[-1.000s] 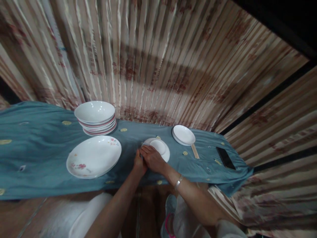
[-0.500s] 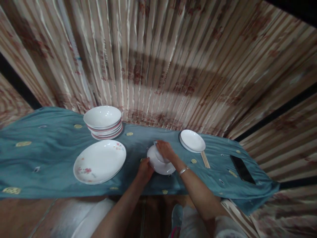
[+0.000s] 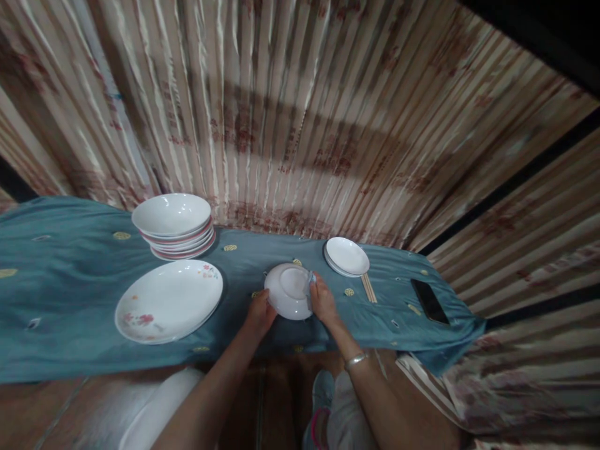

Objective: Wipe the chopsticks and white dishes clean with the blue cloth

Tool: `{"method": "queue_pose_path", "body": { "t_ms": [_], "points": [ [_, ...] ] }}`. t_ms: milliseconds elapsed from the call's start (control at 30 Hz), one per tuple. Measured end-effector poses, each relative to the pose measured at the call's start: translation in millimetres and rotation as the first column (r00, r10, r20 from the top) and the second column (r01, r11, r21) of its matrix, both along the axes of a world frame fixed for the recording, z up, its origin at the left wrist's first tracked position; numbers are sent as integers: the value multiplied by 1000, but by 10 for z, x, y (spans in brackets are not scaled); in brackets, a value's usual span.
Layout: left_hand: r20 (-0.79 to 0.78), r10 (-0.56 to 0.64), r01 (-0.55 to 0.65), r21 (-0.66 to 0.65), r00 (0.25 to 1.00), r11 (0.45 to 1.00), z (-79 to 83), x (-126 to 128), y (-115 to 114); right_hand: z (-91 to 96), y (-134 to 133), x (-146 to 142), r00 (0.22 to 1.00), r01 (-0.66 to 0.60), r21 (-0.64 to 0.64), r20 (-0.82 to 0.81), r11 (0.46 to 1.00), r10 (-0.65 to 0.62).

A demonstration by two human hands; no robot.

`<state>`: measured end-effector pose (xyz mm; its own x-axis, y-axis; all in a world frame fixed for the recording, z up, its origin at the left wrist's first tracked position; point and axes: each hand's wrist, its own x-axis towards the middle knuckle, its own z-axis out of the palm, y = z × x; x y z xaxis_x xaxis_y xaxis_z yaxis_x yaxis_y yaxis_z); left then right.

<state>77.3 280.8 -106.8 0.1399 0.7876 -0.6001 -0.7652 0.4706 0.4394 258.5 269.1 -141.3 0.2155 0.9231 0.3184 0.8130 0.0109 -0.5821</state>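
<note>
A small white plate (image 3: 287, 306) is held with its underside toward me, so its round foot ring shows. My left hand (image 3: 261, 312) grips the plate's left rim, thumb on top and fingers hidden beneath. At the right rim is my right hand (image 3: 323, 301), closed on a small bluish-white cloth (image 3: 311, 280) that it presses against the plate. Most of the cloth is hidden by the fingers. A silver bracelet (image 3: 356, 359) circles the right wrist.
To the left are large flowered oval plates (image 3: 169, 303) and, behind them, a stack of bowls (image 3: 173, 215). Small plates (image 3: 347, 257), chopsticks (image 3: 369, 289) and a black phone (image 3: 430, 301) lie to the right on the green tablecloth (image 3: 70, 312). A curtain (image 3: 281, 125) hangs behind.
My right hand has moved with the cloth from the far side and middle of the plate's underside to its right rim. My left hand keeps hold. The view has shifted slightly right.
</note>
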Motion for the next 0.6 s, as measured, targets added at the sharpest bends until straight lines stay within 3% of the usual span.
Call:
{"method": "queue_pose_path", "body": {
  "t_ms": [267,500,600],
  "points": [
    [10,30,-30,8,999,1000,11,36,-5,-198,-429,-381,982,183,131,-76,974,-174],
    [38,51,-52,21,998,998,-13,46,2,-286,-733,-686,984,170,215,15,962,-178],
    [44,64,-65,32,997,997,-24,56,3,-300,-831,-825,984,151,179,69,972,-165]
  ]
}}
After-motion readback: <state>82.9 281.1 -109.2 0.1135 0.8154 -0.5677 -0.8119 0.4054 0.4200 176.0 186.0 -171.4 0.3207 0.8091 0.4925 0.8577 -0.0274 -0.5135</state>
